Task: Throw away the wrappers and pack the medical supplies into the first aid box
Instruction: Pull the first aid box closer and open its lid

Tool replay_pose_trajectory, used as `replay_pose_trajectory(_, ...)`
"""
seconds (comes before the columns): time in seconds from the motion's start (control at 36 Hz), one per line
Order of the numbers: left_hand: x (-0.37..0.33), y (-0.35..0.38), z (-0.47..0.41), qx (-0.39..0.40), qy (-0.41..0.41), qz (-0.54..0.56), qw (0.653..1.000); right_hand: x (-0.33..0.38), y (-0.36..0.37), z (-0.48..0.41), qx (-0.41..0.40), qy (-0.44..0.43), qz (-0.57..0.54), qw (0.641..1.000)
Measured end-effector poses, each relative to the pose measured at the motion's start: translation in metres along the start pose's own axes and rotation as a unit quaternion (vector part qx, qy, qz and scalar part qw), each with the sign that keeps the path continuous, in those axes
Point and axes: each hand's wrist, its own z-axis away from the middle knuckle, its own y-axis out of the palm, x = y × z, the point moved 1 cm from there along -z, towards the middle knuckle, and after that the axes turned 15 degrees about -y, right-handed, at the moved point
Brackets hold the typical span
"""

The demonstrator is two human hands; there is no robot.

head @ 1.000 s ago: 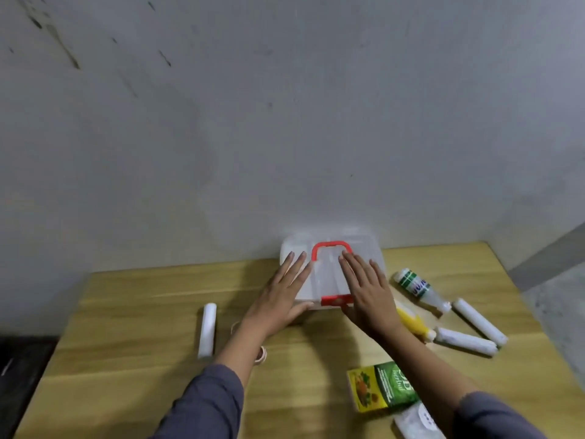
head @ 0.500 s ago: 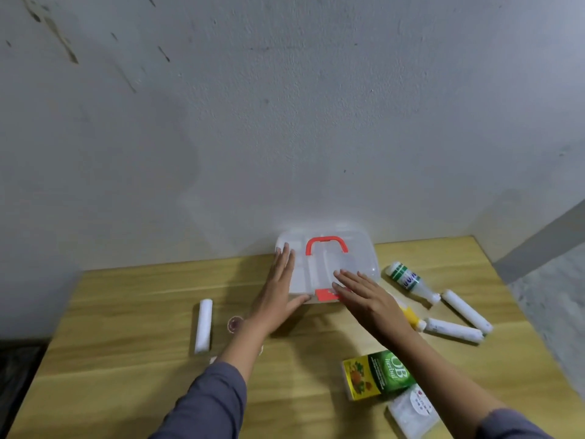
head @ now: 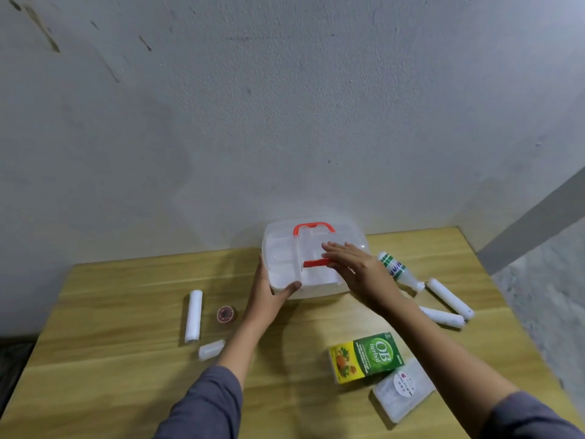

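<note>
A clear plastic first aid box (head: pixel 285 248) with a red handle and red latch stands at the back of the wooden table (head: pixel 126 359). My left hand (head: pixel 269 293) grips its front left corner, thumb on the lid. My right hand (head: pixel 354 267) lies flat on the lid over the red latch, fingers spread. Supplies lie around: a long white roll (head: pixel 193 315), a small tape ring (head: pixel 226 314), a short white roll (head: pixel 211 349), a green-labelled bottle (head: pixel 397 269), two white rolls (head: pixel 449 296) (head: pixel 443 316), a green and yellow herbal box (head: pixel 367 356) and a clear packet (head: pixel 403 389).
A grey wall rises right behind the table. The table's right edge drops to a speckled floor (head: pixel 544 280). Its left edge borders a dark floor area (head: pixel 12 359).
The box has tilted or slid toward me. My left hand moved from the lid to the front left corner. My right hand shifted onto the lid above the latch.
</note>
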Motion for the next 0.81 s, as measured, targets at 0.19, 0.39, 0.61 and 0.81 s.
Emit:
replay_pose_trajectory(0.19,0.007,-0.001,0.008,0.020,0.031,-0.024,0.999,-0.002,-0.031,-0.039,-0.033,0.001,-0.028,0.999)
replay_pose_trajectory(0.39,0.004,0.004,0.009,0.004,0.009,0.008,1.000,-0.019,-0.044,-0.075,-0.083,0.028,-0.027,0.996)
replay_pose_trajectory(0.61,0.008,0.009,0.007,0.000,-0.038,0.038,0.999,-0.052,-0.045,-0.078,-0.148,0.096,-0.013,0.984)
replay_pose_trajectory(0.81,0.002,0.014,0.002,-0.012,-0.037,0.050,0.998,-0.070,-0.031,-0.064,-0.208,0.161,-0.058,0.963)
